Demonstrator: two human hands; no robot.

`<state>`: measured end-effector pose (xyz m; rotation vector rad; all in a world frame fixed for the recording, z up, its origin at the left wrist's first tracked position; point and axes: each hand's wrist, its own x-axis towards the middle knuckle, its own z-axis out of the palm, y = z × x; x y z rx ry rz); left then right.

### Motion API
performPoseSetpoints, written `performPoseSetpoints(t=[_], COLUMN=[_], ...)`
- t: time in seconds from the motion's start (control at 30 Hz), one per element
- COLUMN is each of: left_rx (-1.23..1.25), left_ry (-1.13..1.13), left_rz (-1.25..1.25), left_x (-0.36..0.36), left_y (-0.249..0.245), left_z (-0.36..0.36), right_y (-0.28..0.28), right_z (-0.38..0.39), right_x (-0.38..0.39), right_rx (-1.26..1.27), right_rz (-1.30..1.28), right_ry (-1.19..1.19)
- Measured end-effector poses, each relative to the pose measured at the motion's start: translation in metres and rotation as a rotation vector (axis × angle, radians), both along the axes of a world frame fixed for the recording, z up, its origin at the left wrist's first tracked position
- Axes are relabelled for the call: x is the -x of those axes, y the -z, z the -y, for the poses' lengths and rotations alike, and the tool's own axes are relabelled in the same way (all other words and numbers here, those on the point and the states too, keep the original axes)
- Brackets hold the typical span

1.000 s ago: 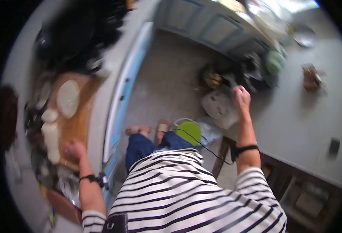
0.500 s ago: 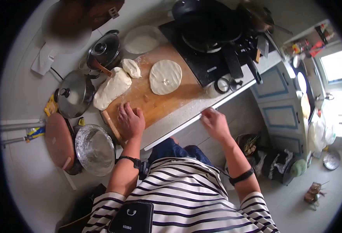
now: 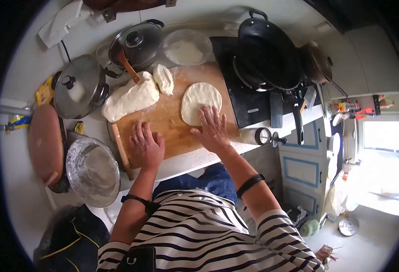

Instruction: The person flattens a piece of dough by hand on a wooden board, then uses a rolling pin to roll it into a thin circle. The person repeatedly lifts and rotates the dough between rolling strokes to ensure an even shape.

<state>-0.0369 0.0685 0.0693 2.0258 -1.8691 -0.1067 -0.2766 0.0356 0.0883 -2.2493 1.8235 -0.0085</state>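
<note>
Now, in the head view, laying the right hand over the near side of the round dough on the wooden board, with fingers spread and seemingly touching it. Also resting the left hand open on bare wood, holding nothing, well apart from the other. Probably doing best by pressing softly and evenly, going from the middle out, not poking. Minding the board's right edge, just beside the black stove, and its near edge, close to the rim of the table. Finding bare wood for sliding between the hands, but less room far left, by the big dough and small dough.
</note>
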Motion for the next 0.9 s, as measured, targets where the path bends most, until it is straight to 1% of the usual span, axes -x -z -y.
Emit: performPoseSetpoints(t=[0.1,0.3,0.37,0.4,0.43,0.53,0.63,0.73,0.77,0.87,0.9], left_rx=[-0.011,0.013,0.003,-0.013,-0.030,-0.047,-0.074,-0.043,-0.053,-0.050,-0.047], left_ry=[-0.016,-0.056,-0.069,-0.072,-0.073,-0.082,-0.099,-0.088,-0.088,-0.095,-0.099], left_rz=[-0.010,-0.024,-0.026,-0.019,-0.012,-0.022,-0.046,-0.040,-0.038,-0.042,-0.050], left_x=[0.001,0.002,0.003,0.004,0.004,0.003,0.004,0.001,0.002,0.003,0.003], left_y=[0.000,0.001,0.003,0.001,-0.001,0.002,0.002,0.003,0.003,0.004,0.004], left_z=[-0.001,0.000,0.004,0.003,0.001,0.003,0.001,0.001,-0.003,-0.001,0.000], right_y=[0.000,0.004,0.002,0.001,-0.001,0.008,0.003,0.012,0.011,0.020,0.016], right_z=[0.006,0.052,0.076,0.083,0.089,0.090,0.100,0.108,0.105,0.115,0.116], right_x=[0.006,0.000,-0.008,-0.012,-0.015,-0.013,-0.013,-0.016,-0.014,-0.010,-0.007], right_rx=[0.067,0.154,0.174,0.175,0.115,0.086,0.019,0.137,0.064,0.084,0.200], right_rz=[0.114,0.102,0.122,0.131,0.120,0.021,0.115,0.111,0.032,0.067,0.119], right_ry=[0.152,0.034,0.032,0.037,0.015,-0.053,0.070,0.071,-0.015,0.015,0.036])
